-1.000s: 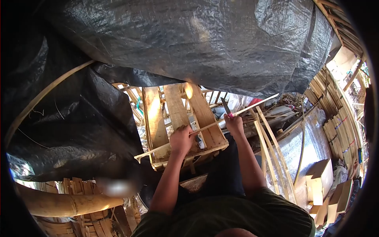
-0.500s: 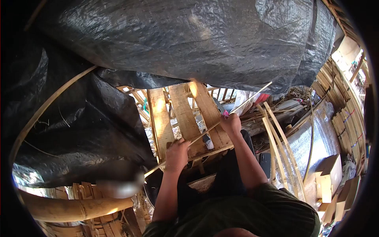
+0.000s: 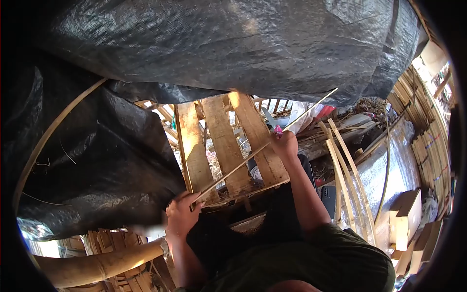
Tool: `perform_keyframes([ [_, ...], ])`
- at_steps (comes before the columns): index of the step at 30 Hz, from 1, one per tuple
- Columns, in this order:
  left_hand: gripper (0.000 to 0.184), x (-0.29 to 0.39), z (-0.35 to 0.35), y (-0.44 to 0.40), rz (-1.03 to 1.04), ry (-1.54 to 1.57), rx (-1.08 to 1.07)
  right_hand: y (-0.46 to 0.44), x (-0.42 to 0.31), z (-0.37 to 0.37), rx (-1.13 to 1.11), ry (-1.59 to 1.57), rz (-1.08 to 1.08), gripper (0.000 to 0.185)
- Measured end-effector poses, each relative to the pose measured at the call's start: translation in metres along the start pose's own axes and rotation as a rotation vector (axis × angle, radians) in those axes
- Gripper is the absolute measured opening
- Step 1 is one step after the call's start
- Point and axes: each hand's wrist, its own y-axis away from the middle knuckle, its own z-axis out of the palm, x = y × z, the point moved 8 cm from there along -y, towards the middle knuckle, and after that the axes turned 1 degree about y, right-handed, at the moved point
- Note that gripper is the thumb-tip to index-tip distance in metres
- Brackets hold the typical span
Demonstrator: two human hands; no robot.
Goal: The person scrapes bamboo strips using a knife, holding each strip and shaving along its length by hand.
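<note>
A long, thin bamboo strip (image 3: 233, 171) runs diagonally from lower left to upper right above a slatted wooden bench (image 3: 221, 136). My left hand (image 3: 182, 214) is closed around its lower end, to the left of the bench's near edge. Farther up, my right hand (image 3: 285, 145) is closed where the strip passes through it. The same hand holds a knife (image 3: 268, 118) with a grey blade and something pink at its grip, the blade pointing up and away. Fingers hide most of the handle, and I cannot tell whether the blade touches the strip.
Black tarpaulin (image 3: 233, 48) hangs across the front and left. Pale bamboo strips (image 3: 343, 168) lean at my right beside a dark phone (image 3: 328, 199) and silvery sheeting (image 3: 374, 170). Wooden blocks (image 3: 406, 219) stand farther right. A thick bamboo pole (image 3: 97, 265) lies at lower left.
My left hand has moved left and down to the strip's lower end, which earlier stuck out past it. My right hand stays closed, slightly higher in view.
</note>
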Motion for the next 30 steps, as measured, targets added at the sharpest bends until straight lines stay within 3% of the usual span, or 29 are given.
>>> perform_keyframes([
  [9,0.016,0.014,0.019,-0.021,0.173,0.013,0.099,-0.035,0.015,-0.007,0.011,-0.105,0.042,0.037],
  [20,0.016,0.048,0.052,-0.063,0.164,-0.063,-0.025,-0.076,0.063,-0.001,-0.061,-0.073,0.209,0.041],
  [23,0.016,0.056,0.054,-0.071,0.221,-0.054,0.113,-0.083,0.065,-0.001,-0.05,-0.067,0.185,0.041],
  [25,0.015,0.052,0.059,-0.076,0.221,-0.028,0.117,-0.083,0.068,0.001,-0.067,-0.08,0.191,0.041],
  [27,0.015,0.052,0.063,-0.078,0.216,0.0,0.121,-0.08,0.058,-0.009,0.014,-0.156,0.059,0.047],
  [30,0.014,0.059,0.063,-0.079,0.241,0.029,0.175,-0.068,0.052,-0.023,-0.019,-0.116,0.058,0.041],
])
